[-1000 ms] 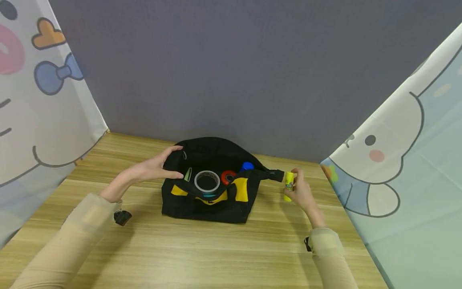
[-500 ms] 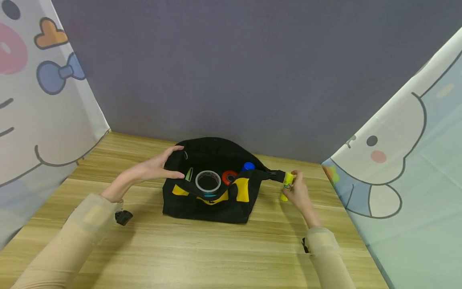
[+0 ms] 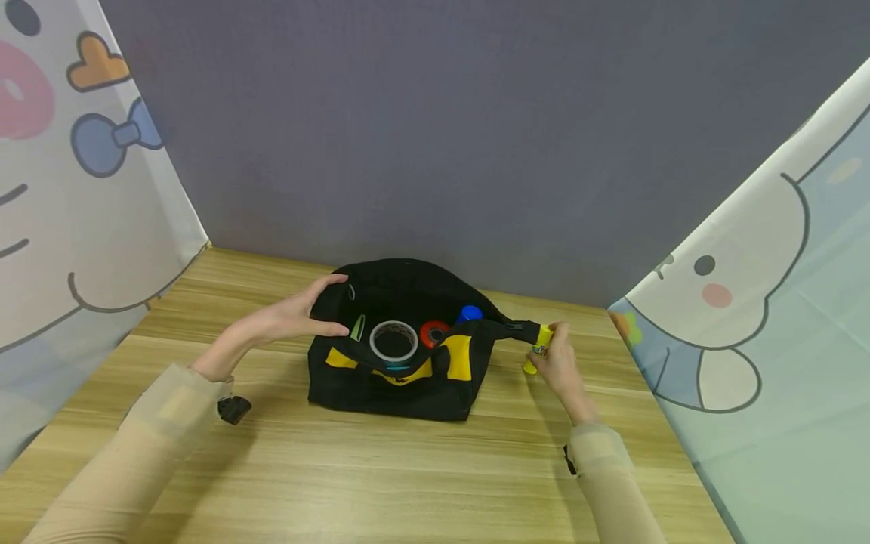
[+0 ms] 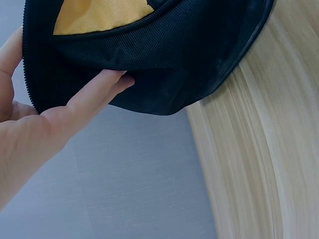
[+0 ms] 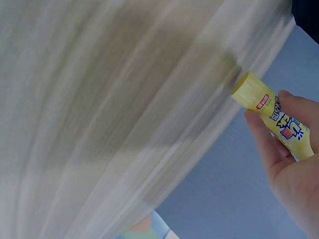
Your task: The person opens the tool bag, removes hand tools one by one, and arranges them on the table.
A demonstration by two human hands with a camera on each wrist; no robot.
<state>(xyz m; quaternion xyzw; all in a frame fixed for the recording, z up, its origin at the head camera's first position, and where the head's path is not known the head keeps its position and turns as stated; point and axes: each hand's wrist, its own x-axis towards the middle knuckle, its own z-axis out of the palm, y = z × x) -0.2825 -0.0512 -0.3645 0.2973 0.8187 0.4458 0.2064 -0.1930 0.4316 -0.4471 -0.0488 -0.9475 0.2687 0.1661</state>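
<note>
To the right of a black bag [image 3: 389, 402], the right hand's grip [image 3: 563, 370] pinches a yellow tube [image 5: 279, 120], likely light, stiff, best held mid-barrel; the left hand's grip [image 3: 284, 317], partly hidden, seems spread wide against the bag.

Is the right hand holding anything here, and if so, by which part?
Yes, the right hand holds a yellow tube by its labelled sides, between thumb and fingers.

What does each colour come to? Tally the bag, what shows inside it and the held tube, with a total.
Black and yellow: 1 (bag)
Yellow: 1 (tube in the right hand)
Pale grey: 1 (large ring)
Red: 1 (small ring)
Blue: 1 (rounded thing)
Green: 1 (slim thing)
Total: 6
Uncounted, unclear: a teal strip and a pale loop.
</note>
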